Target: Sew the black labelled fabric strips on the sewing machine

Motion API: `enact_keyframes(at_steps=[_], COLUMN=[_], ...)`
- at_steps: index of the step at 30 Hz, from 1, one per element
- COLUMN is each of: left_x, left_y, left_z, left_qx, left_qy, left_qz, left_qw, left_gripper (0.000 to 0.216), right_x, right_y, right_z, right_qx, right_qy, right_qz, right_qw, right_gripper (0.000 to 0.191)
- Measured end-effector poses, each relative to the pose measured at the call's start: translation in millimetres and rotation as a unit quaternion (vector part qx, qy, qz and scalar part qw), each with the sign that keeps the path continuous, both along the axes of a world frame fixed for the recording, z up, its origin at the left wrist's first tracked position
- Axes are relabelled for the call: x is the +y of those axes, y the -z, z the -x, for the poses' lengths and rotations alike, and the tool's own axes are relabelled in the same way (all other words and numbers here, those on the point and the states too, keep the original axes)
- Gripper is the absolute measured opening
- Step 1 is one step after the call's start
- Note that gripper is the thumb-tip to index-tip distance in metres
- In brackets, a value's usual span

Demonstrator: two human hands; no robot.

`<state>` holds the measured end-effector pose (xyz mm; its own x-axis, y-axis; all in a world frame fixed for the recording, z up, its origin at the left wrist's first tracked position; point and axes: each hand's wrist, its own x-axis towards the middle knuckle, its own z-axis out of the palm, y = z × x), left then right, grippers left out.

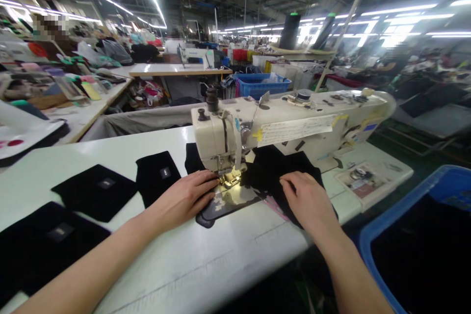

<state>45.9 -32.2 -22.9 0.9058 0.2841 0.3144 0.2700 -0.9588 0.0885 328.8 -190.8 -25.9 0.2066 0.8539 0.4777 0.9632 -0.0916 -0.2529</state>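
My left hand [193, 194] lies with outstretched fingers beside the lit presser foot [231, 179] of a sewing machine [294, 120], fingertips at the metal needle plate [224, 203]. Right of the needle, black fabric pieces [270, 169] lie bunched on the machine bed. My right hand [309, 198] pinches black fabric there between thumb and fingers. A pink item [275, 207] shows partly from beneath that fabric. Left of my left hand, black cut pieces with small labels lie flat, including one piece [156, 174] and a wider piece [99, 191].
A blue crate [382, 228] holding dark fabric stands at the right of the table [165, 270]. Behind the machine are another blue basket [259, 86] and a second sewing table [180, 71]. Black thread cones [290, 32] stand above the machine.
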Motion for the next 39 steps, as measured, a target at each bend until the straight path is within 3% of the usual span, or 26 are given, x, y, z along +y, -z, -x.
enact_keyframes(at_steps=[13,19,23,26,28,31,34,36,39], left_x=[3,7,-9,-51,-86,-129,-144,-141,-134], left_y=[11.0,15.4,4.6,-18.6,-37.9,-62.0,-73.8,-75.7,-74.0], left_z=[4,31,47,37,20,-9,-30,-35,-33], left_qx=[-0.003,-0.005,-0.029,-0.086,-0.112,-0.148,-0.146,-0.152,-0.246], left_qy=[-0.041,-0.075,-0.133,-0.137,-0.099,-0.035,-0.006,-0.032,-0.135], left_qz=[-0.014,-0.026,-0.081,-0.112,-0.087,0.033,0.255,0.436,0.642], left_qw=[0.999,0.997,0.987,0.98,0.985,0.988,0.956,0.887,0.713], left_gripper=[0.044,0.048,0.052,0.047,0.053,0.072,0.036,0.017,0.018], right_x=[6,-8,-33,-55,-67,-79,-83,-80,-71], right_y=[-7.0,-22.5,-46.8,-69.6,-81.4,-87.1,-78.3,-67.6,-47.5], right_z=[1,-9,-11,4,20,45,60,64,71], right_qx=[-0.033,-0.003,-0.068,-0.086,-0.087,-0.06,0.025,0.136,0.358], right_qy=[0.045,0.113,0.032,-0.085,-0.173,-0.255,-0.249,-0.212,-0.189], right_qz=[0.006,-0.169,-0.254,-0.212,-0.182,-0.179,-0.197,-0.217,-0.175], right_qw=[0.998,0.979,0.964,0.97,0.964,0.948,0.948,0.943,0.897], right_gripper=[0.017,0.02,0.014,0.014,0.016,0.014,0.021,0.044,0.084])
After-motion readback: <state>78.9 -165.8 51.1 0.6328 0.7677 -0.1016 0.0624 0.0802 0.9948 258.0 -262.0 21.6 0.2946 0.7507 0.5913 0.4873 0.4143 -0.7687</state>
